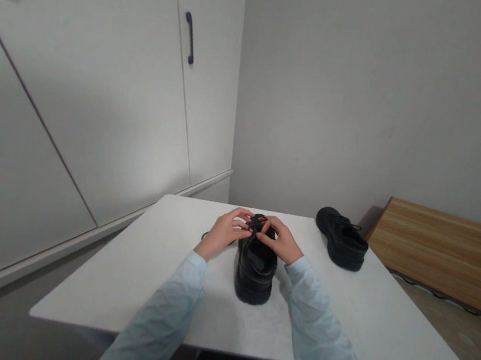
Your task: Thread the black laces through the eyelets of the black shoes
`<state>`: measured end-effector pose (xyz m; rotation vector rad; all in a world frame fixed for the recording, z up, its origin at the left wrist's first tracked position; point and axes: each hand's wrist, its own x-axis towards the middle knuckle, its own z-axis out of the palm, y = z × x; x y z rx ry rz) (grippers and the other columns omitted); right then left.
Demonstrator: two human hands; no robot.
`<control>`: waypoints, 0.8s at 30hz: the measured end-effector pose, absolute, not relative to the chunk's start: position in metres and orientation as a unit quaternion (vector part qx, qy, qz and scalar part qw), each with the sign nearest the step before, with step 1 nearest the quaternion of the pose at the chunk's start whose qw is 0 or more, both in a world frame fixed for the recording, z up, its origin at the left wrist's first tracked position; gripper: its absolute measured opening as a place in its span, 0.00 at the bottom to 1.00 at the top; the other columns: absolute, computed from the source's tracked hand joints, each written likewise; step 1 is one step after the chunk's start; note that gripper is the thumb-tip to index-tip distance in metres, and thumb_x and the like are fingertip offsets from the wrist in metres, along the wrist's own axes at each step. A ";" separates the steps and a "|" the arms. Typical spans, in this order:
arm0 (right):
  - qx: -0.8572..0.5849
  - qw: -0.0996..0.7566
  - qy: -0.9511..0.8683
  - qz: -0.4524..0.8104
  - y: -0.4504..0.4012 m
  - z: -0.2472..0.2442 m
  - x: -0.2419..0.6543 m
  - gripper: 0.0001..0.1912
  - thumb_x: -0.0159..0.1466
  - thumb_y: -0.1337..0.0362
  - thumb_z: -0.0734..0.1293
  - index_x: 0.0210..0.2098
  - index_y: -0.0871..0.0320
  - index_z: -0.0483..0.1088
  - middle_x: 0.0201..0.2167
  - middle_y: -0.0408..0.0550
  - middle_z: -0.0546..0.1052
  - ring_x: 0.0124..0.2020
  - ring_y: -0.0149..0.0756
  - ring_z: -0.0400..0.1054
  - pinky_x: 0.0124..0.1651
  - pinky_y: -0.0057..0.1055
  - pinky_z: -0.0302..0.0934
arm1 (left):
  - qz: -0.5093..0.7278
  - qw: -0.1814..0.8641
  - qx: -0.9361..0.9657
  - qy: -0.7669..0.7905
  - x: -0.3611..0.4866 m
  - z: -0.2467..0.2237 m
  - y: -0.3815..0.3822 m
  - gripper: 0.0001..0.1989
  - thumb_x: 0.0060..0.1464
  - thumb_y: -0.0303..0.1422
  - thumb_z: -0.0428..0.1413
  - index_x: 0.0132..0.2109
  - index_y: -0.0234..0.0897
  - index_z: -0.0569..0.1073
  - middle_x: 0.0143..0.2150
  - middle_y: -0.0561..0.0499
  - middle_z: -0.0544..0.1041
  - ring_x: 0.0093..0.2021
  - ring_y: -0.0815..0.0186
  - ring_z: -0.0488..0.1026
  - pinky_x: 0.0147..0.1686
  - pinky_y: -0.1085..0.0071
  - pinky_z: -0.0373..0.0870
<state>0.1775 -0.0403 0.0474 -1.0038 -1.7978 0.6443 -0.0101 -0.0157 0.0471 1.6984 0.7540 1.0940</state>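
A black lace-up shoe (255,273) stands upright in the middle of the white table (155,287), its heel towards me and its toe pointing away. My left hand (228,230) is at the left side of its lacing, fingers bent over the front of the shoe. From the right, my right hand (278,238) reaches the same lacing with thumb and forefinger pinched near the shoe's opening. The black lace between the fingers is too small to make out clearly. A bit of dark lace shows beside my left wrist.
A second black shoe (344,247) stands at the table's back right edge. Beyond it is a wood-grain board (444,248) with a dark cable along its lower edge. White cabinets (104,67) with black handles line the left, and a grey wall stands behind the table.
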 end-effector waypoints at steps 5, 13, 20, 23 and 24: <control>-0.381 0.546 -0.665 0.338 -0.041 0.051 0.182 0.11 0.57 0.55 0.65 0.30 0.55 0.61 0.37 0.47 0.72 0.44 0.37 0.67 0.49 0.39 0.61 | 0.445 0.472 0.702 0.294 -0.009 0.044 -0.016 0.18 0.42 0.28 0.61 0.43 0.35 0.70 0.44 0.46 0.72 0.37 0.69 0.73 0.39 0.71 0.70; -0.384 0.497 -0.726 0.280 -0.045 0.052 0.183 0.12 0.52 0.57 0.70 0.31 0.55 0.66 0.48 0.52 0.67 0.52 0.41 0.63 0.55 0.42 0.58 | 0.428 0.465 0.715 0.298 -0.010 0.046 -0.016 0.17 0.41 0.26 0.61 0.42 0.34 0.71 0.42 0.47 0.73 0.35 0.69 0.72 0.40 0.70 0.70; -0.391 0.465 -0.749 0.265 -0.037 0.046 0.185 0.21 0.59 0.45 0.61 0.34 0.56 0.72 0.44 0.53 0.73 0.50 0.42 0.66 0.56 0.42 0.55 | 0.421 0.467 0.712 0.314 -0.010 0.046 -0.016 0.15 0.40 0.27 0.62 0.39 0.34 0.72 0.39 0.48 0.74 0.36 0.68 0.74 0.41 0.69 0.71; -0.424 0.462 -0.734 0.260 -0.033 0.044 0.186 0.24 0.64 0.49 0.55 0.29 0.57 0.74 0.43 0.53 0.74 0.49 0.41 0.66 0.55 0.41 0.56 | 0.423 0.473 0.703 0.321 -0.010 0.047 -0.017 0.14 0.39 0.27 0.63 0.37 0.33 0.72 0.38 0.48 0.75 0.35 0.68 0.74 0.39 0.70 0.71; -0.429 0.451 -0.740 0.255 -0.033 0.044 0.187 0.21 0.63 0.51 0.57 0.27 0.57 0.74 0.44 0.53 0.74 0.49 0.41 0.66 0.55 0.41 0.56 | 0.421 0.475 0.702 0.322 -0.010 0.047 -0.017 0.14 0.39 0.27 0.63 0.36 0.33 0.72 0.38 0.48 0.75 0.34 0.68 0.74 0.38 0.71 0.71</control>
